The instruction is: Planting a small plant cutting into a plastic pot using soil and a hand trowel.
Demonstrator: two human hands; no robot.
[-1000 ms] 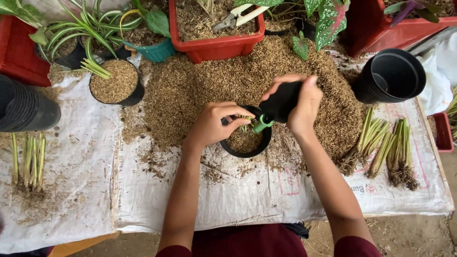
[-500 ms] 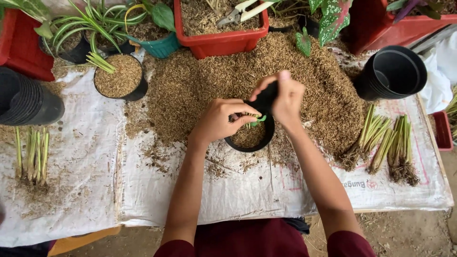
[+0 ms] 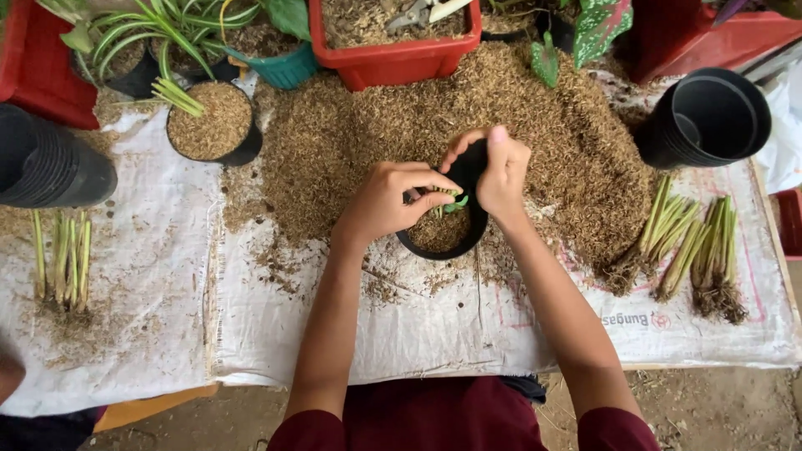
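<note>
From the head view, my right hand (image 3: 499, 177) has brought its black scoop-like piece (image 3: 473, 165) in over the small black pot (image 3: 441, 236), fingers wrapped around it. My left hand (image 3: 386, 203) now pinches what looks like a green seedling (image 3: 455, 203) inside that pot, which sits against the near edge of the husk pile (image 3: 376, 125) on the worktop (image 3: 334, 326).

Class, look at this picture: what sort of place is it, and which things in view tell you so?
Probably a plant nursery potting bench: a heap of husk potting mix on white sacking, stacked black pots, and bundled bare-root cuttings.
</note>
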